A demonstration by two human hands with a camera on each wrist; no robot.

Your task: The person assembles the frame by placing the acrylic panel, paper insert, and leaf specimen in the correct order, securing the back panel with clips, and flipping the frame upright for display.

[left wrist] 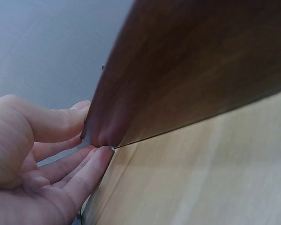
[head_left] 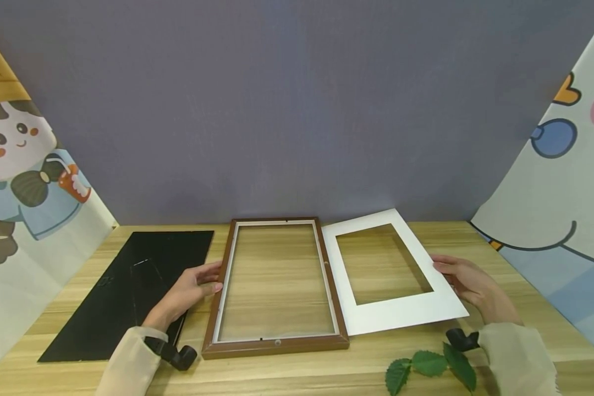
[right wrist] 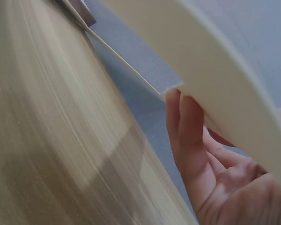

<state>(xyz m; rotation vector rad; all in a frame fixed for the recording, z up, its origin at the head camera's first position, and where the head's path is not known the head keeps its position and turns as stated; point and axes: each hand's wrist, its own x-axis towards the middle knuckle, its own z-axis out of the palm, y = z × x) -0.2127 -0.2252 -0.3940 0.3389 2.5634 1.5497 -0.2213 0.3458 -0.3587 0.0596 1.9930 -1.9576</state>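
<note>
A brown picture frame (head_left: 277, 347) with a white inner edge lies on the table in the middle. My left hand (head_left: 190, 291) is at its left side, thumb on the near face and fingertips at the lower edge, as the left wrist view shows of the brown side (left wrist: 187, 61). A white mat (head_left: 401, 319) with a rectangular opening slants up to the right of the frame, its left side against the frame. The right hand (head_left: 470, 283) holds the mat by its right border; in the right wrist view the fingers (right wrist: 189, 126) lie under the mat (right wrist: 215, 70), which is raised off the table.
A black backing board (head_left: 104, 297) with a stand outline lies at the left of the wooden table (head_left: 376, 368). Green leaves (head_left: 429, 363) are near the front edge at the right. A grey panel (head_left: 297, 110) rises behind, with cartoon-printed sheets at both sides.
</note>
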